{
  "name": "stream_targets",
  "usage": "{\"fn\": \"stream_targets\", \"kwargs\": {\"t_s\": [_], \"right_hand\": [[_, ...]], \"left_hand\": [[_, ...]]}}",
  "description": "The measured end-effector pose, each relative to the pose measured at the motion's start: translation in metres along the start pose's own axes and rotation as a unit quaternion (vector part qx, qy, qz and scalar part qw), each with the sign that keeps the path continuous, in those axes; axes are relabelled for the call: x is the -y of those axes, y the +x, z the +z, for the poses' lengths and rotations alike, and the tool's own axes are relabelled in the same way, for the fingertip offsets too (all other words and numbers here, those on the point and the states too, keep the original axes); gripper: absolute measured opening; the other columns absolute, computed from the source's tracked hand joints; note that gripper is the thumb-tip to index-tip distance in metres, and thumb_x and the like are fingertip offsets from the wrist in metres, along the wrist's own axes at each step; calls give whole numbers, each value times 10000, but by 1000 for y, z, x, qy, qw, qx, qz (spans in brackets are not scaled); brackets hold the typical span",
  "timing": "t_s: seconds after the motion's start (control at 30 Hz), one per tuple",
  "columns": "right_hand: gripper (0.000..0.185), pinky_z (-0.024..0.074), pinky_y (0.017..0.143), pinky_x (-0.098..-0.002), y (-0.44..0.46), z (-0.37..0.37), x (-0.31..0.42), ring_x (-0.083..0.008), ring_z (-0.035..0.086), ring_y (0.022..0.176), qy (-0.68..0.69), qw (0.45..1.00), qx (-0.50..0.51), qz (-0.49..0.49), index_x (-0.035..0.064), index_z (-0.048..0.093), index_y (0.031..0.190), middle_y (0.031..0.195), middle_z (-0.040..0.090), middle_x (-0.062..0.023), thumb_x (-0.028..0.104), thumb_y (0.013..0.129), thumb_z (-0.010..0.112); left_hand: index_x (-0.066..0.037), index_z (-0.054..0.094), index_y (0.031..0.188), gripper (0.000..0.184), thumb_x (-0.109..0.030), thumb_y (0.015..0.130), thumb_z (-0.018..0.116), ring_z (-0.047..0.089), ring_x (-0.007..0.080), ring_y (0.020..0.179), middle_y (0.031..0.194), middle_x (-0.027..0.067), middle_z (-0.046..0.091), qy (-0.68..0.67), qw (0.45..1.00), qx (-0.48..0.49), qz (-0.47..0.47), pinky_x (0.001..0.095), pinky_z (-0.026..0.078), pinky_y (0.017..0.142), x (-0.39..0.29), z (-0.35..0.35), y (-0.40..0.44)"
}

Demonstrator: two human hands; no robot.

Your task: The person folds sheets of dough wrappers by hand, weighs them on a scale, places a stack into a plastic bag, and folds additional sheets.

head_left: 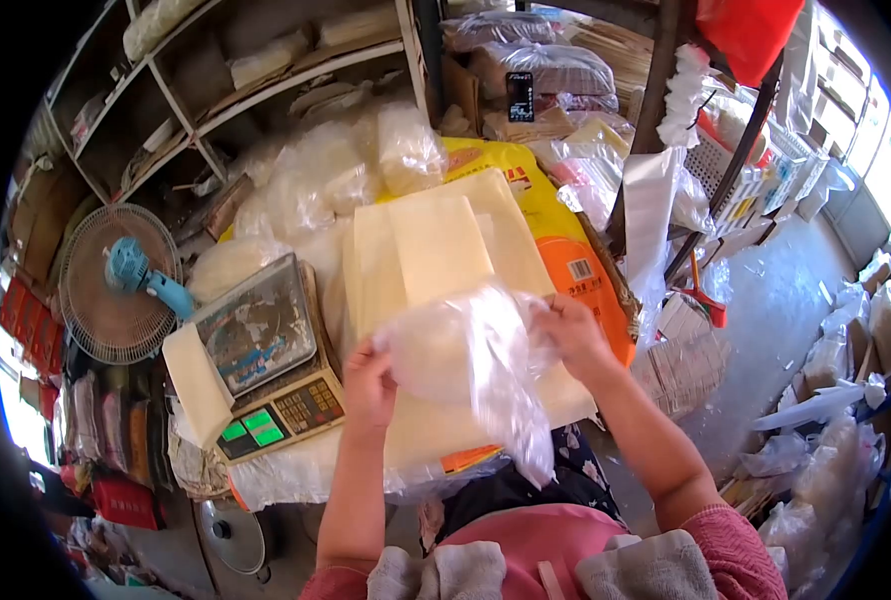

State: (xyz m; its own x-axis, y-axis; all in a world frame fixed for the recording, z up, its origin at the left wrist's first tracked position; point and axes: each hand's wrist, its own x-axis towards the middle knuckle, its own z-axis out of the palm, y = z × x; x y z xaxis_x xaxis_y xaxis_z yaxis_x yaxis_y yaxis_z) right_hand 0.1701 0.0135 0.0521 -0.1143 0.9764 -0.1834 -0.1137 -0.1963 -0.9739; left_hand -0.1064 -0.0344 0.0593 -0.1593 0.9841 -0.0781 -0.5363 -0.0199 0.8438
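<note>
My left hand (371,385) and my right hand (574,338) grip a clear plastic bag (511,375) from either side, fingers pinched on its edges. The bag's loose end hangs toward my lap; whether anything is inside, I cannot tell. Just beyond it lies a stack of large cream-coloured sheets (526,235), with a smaller folded cream sheet (441,245) on top. Left of the stack stands a digital scale (301,405) with a worn metal pan (261,330) and lit green displays. A folded cream piece (198,385) leans on the scale's left side.
Filled clear bags (326,165) are heaped at the back of the table. Yellow and orange printed sacking (581,280) lies under the stack. A fan (121,285) stands at left, below shelves (301,75). A dark post (656,100) rises at the right rear.
</note>
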Motion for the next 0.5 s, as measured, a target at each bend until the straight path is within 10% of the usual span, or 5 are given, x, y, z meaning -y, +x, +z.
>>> {"fn": "stream_targets", "kwargs": {"t_s": [0.1,0.3,0.5], "right_hand": [[208,491,643,-399,-2,14,-30,-333,635,711,-334,936,-95,-61,8,623,848,803,660,-180,210,860,579],[231,479,647,-433,-1,13,-21,-409,606,740,-402,911,-42,-78,-29,621,850,763,602,-263,190,812,561],[211,463,727,-489,14,4,-28,-453,572,814,-406,907,5,-115,-10,629,767,801,610,-260,169,816,529]], "left_hand": [[32,636,810,133,-55,749,557,640,206,603,675,112,651,473,879,-50,-18,328,499,555,46,-23,13],[44,630,739,167,-100,728,545,655,241,583,584,147,636,581,813,-27,8,360,509,585,45,-15,18],[39,622,685,187,-97,738,507,620,235,544,599,141,630,392,910,0,-136,341,479,522,28,5,16]]}}
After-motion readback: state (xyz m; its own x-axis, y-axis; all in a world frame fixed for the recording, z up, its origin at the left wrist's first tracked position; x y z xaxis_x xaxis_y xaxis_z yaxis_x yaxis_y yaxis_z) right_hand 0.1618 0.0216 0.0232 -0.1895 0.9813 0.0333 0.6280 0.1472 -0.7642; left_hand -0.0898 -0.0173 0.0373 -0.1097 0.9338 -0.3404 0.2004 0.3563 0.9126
